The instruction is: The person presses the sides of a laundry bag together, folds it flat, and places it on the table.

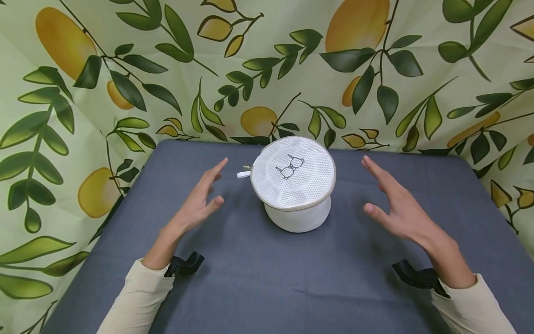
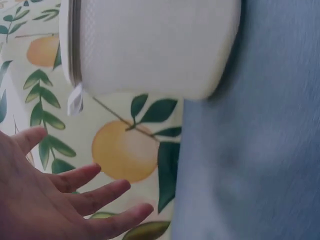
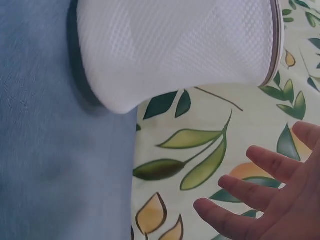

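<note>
A white mesh laundry wash bag (image 1: 294,185) stands upright on the table, its round lid printed with a small bra drawing. The zipper pull and a white fabric tab (image 1: 244,175) stick out on its left side. To the left of the bag, my left hand (image 1: 193,204) hovers with fingers extended, apart from it. My right hand (image 1: 402,208) is held likewise on the other side, fingers straight and touching nothing. Both wrist views show the bag's side wall (image 2: 155,50) beyond the spread fingers. What the bag contains is hidden.
A dark blue-grey cloth (image 1: 308,283) covers the table. Behind and beside it hangs a cream curtain (image 1: 275,74) printed with lemons and leaves. A black wrist mount (image 1: 185,264) is strapped at the left sleeve, and another black mount (image 1: 417,276) at the right.
</note>
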### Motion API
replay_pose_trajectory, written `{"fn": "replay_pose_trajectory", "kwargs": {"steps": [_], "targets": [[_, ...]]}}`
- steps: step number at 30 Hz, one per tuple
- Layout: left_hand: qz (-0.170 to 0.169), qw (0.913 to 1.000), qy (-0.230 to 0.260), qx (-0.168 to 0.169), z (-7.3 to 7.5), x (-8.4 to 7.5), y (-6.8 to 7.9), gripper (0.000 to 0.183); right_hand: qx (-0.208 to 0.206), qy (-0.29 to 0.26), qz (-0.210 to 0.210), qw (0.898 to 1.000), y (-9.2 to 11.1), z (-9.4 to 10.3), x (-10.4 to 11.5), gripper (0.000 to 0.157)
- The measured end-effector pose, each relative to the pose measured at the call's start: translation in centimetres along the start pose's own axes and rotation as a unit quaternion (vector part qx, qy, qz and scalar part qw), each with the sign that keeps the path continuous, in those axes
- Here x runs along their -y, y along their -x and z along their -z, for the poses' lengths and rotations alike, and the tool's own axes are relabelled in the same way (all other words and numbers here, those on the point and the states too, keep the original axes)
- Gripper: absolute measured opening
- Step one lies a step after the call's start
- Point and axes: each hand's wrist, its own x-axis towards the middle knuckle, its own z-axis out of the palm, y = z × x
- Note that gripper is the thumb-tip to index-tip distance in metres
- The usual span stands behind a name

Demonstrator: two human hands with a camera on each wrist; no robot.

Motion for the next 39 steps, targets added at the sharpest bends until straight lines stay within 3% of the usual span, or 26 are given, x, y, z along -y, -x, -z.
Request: {"fn": "replay_pose_trajectory", "kwargs": {"steps": [12,17,26,33,39], "targets": [[-0.013,0.9962,0.086,-0.004,-4.0,-1.2,0.2,0.094,-0.014,-0.072,0.018,0.997,-1.3,-2.0,0.5,0.079],[-0.015,0.9948,0.097,-0.029,-5.3,-2.0,-0.4,0.093,-0.015,-0.103,0.025,0.994,-1.9,-2.4,0.9,0.076],[0.009,0.9911,0.119,-0.059,-7.3,-3.2,-1.7,0.089,-0.016,-0.134,0.019,0.991,-2.6,-3.5,1.2,0.070],[0.040,0.9836,0.159,-0.075,-8.8,-4.3,-2.6,0.088,-0.026,-0.153,0.013,0.988,-3.1,-4.1,1.3,0.067],[0.066,0.9845,0.119,-0.111,-9.5,-4.8,-3.3,0.090,-0.036,-0.174,0.002,0.984,-3.6,-4.6,1.5,0.067]]}}
